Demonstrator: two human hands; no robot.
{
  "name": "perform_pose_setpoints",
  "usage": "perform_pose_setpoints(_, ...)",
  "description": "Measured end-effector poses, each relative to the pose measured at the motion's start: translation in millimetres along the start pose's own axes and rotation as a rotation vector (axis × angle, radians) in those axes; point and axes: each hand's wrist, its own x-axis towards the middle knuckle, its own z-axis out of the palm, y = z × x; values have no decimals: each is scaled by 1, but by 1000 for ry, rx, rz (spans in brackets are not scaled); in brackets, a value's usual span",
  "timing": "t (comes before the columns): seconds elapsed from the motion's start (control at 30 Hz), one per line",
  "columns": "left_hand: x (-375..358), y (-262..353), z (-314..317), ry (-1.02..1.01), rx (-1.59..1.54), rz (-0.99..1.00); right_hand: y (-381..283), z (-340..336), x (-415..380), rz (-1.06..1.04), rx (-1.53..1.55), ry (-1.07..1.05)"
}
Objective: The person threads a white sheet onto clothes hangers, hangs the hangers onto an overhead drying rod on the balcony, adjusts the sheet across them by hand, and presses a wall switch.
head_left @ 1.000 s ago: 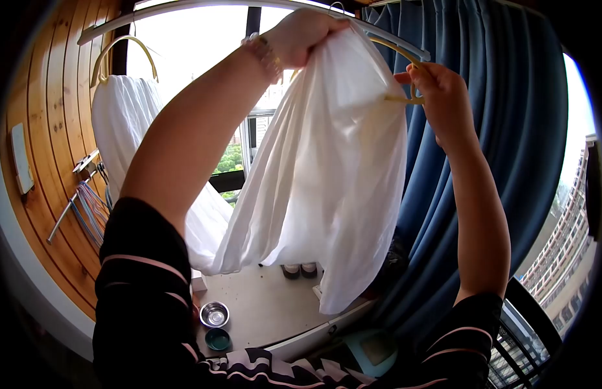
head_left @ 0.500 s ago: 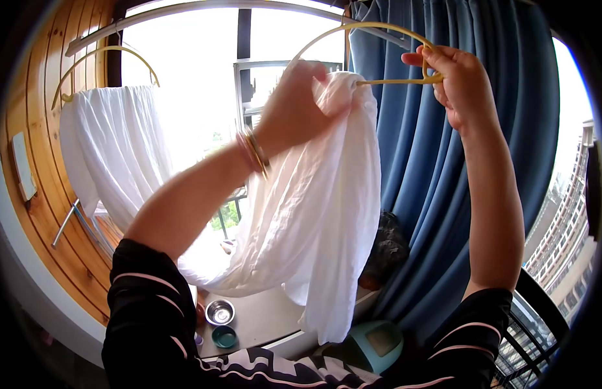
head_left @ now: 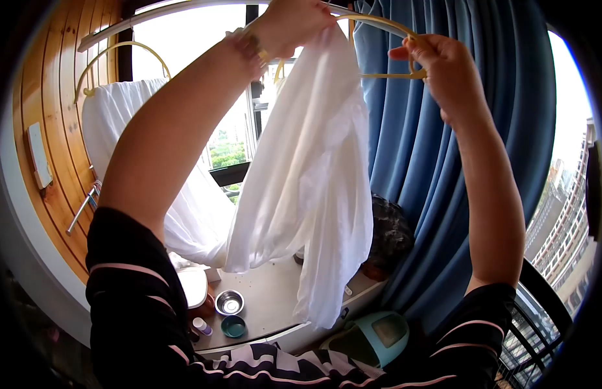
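Observation:
Near the top centre, my left hand [head_left: 291, 26] is closed, pinching the upper part of a white cloth [head_left: 301, 168] by the curved top of a yellow hanger [head_left: 378, 23]. The cloth drapes over the hanger's bar and hangs down in folds; a long stretch of it swags to the left. My right hand [head_left: 447, 71] grips the right end of the hanger, before the blue curtain. At the left, a second yellow hanger [head_left: 122, 44] hangs from the rail and holds another part of white cloth [head_left: 113, 110].
A white rail [head_left: 113, 37] crosses the top. Below are a metal bowl [head_left: 229, 303], a green bowl [head_left: 233, 326], and a light-blue bin-like container [head_left: 378, 337]. A dark bag [head_left: 390, 233] stands by the blue curtain [head_left: 411, 142]. Wood panelling [head_left: 64, 129] is at the left.
My left hand has moved up, lifting the top of the cloth into a peak above the hanger's bar. My right hand and the hanger have shifted slightly left and up.

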Motion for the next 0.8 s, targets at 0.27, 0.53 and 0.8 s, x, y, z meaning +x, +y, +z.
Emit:
perform_pose_setpoints(0.27,42,8,-27,137,-629,-77,10,-9,31,40,50,-26)
perform_pose_setpoints(0.53,-21,6,-5,500,577,132,-50,-44,71,-64,275,157)
perform_pose_setpoints(0.8,-114,38,93,-18,846,472,-55,-47,76,-23,318,130)
